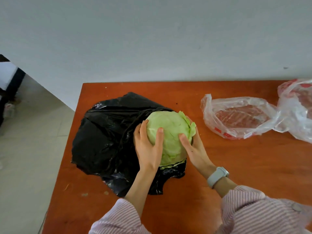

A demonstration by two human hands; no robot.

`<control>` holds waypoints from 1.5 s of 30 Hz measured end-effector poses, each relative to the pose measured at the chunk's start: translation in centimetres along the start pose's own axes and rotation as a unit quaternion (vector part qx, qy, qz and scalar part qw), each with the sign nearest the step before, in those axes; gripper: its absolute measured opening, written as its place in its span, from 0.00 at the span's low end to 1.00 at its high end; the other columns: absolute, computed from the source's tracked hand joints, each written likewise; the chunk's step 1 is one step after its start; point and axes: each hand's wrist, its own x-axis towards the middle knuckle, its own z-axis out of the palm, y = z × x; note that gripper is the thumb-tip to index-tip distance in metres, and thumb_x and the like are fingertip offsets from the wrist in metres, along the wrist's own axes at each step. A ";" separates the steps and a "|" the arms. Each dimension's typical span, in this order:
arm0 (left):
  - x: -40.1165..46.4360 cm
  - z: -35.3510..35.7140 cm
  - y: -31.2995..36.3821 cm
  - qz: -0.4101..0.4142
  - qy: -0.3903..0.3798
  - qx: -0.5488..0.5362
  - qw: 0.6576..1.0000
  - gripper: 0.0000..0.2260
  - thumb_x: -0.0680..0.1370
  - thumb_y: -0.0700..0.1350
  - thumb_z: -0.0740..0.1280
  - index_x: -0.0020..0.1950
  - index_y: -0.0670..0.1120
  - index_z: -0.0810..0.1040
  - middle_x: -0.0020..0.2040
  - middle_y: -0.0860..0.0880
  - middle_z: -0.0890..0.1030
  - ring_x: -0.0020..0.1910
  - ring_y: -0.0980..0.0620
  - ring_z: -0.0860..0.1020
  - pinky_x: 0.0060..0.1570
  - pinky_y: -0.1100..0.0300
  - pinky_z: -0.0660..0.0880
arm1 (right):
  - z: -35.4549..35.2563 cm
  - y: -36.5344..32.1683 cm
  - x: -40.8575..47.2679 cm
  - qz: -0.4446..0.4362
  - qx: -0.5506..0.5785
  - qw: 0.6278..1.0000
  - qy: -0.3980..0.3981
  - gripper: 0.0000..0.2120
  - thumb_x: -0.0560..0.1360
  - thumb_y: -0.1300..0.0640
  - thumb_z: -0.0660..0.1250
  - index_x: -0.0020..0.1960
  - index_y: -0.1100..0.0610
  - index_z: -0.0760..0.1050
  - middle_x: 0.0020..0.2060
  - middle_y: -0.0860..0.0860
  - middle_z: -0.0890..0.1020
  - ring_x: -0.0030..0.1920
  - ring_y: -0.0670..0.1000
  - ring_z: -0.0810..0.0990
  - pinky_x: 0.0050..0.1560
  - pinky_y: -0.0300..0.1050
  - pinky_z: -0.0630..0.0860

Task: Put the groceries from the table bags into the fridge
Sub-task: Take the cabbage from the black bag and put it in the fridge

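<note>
Pink-striped sleeves (249, 215) reach forward; left hand (148, 146) and right hand (194, 146) cup the round pale-green cabbage (170, 130), fingers curved around it, over the crumpled black plastic bag (104, 132) at centre frame.

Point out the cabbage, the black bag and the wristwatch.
cabbage (170, 132): head view, on the bare top of the pale green head, between the two hands.
black bag (104, 132): head view, on its crumpled middle, left of the cabbage.
wristwatch (217, 176): head view, on the pale band at the right wrist.

We wear a pink-and-white striped shirt with long sleeves (253, 215) pushed up the forearms. A pale grey smartwatch (217, 176) bands our right wrist.
</note>
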 end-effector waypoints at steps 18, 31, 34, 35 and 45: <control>-13.2 -1.3 12.1 0.225 0.102 0.051 0.968 0.33 0.70 0.67 0.55 0.67 0.48 0.68 0.67 0.45 0.66 0.66 0.47 0.66 0.62 0.49 0.69 | -5.9 -8.7 -12.6 -0.158 0.109 0.979 0.066 0.40 0.67 0.32 0.63 0.71 0.52 0.59 0.67 0.51 0.69 0.67 0.47 0.69 0.65 0.46 0.71; -34.0 11.8 10.9 0.344 -0.144 0.058 0.926 0.31 0.71 0.65 0.54 0.68 0.50 0.68 0.69 0.48 0.67 0.67 0.51 0.64 0.65 0.56 0.61 | -20.0 -2.0 -36.1 -0.130 0.104 0.945 0.281 0.34 0.66 0.42 0.66 0.69 0.48 0.61 0.64 0.45 0.71 0.60 0.37 0.73 0.54 0.33 0.74; -40.8 16.5 9.9 0.358 -0.248 0.063 0.898 0.31 0.71 0.66 0.53 0.68 0.50 0.69 0.68 0.48 0.68 0.66 0.55 0.63 0.64 0.58 0.60 | -23.6 1.6 -43.6 -0.083 0.097 0.915 0.383 0.35 0.65 0.37 0.65 0.69 0.46 0.62 0.65 0.45 0.71 0.64 0.43 0.72 0.64 0.48 0.72; -43.1 18.0 9.7 0.363 -0.282 0.061 0.886 0.31 0.70 0.66 0.53 0.67 0.50 0.69 0.68 0.48 0.68 0.66 0.55 0.63 0.64 0.58 0.60 | -24.7 2.6 -46.1 -0.069 0.098 0.902 0.415 0.35 0.65 0.37 0.65 0.69 0.45 0.62 0.65 0.45 0.71 0.64 0.44 0.72 0.64 0.50 0.71; -66.7 32.2 11.4 0.418 -0.585 0.016 0.695 0.30 0.70 0.64 0.56 0.66 0.49 0.71 0.66 0.46 0.71 0.65 0.48 0.68 0.65 0.56 0.64 | -34.1 7.7 -68.8 -0.032 0.112 0.693 0.712 0.37 0.65 0.37 0.63 0.70 0.49 0.60 0.65 0.50 0.71 0.63 0.46 0.73 0.61 0.42 0.73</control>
